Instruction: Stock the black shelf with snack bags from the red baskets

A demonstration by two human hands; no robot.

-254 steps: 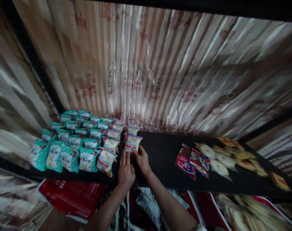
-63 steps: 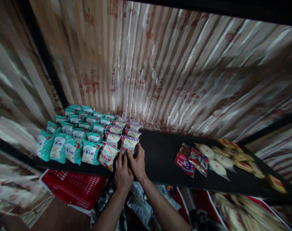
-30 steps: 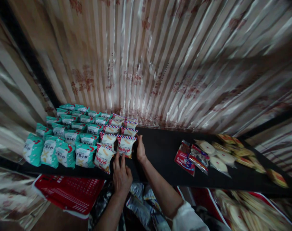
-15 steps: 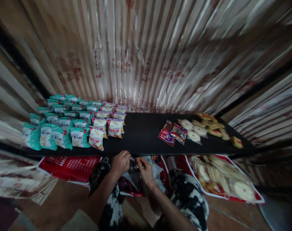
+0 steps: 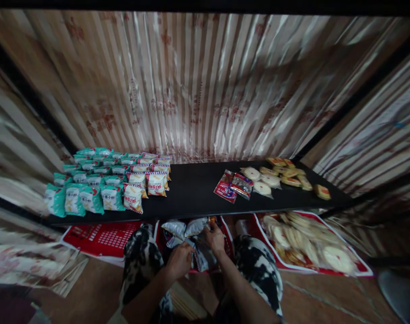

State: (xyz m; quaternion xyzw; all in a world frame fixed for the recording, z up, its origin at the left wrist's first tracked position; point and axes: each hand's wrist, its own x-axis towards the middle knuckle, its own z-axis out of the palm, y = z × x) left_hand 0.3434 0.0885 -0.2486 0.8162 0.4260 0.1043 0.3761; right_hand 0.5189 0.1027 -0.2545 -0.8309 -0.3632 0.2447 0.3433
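Below the front edge of the black shelf (image 5: 194,193), both my hands are down in a red basket (image 5: 227,234) of silvery snack packets (image 5: 186,228). My left hand (image 5: 179,260) is closed on a packet at the pile's near side. My right hand (image 5: 214,237) grips among the packets further back; what it holds is not clear. On the shelf's left stand rows of teal snack bags (image 5: 85,186) and red-white striped snack bags (image 5: 157,182).
Red wrapped packets (image 5: 230,188) and round cakes in clear wrap (image 5: 275,176) lie on the shelf's right. An upturned red basket (image 5: 103,234) sits on the floor at left, a red tray of cakes (image 5: 309,243) at right. Striped curtain behind.
My hands left the striped bags on the shelf and dropped to the basket below. The view pulled back and down, and my knees now show.
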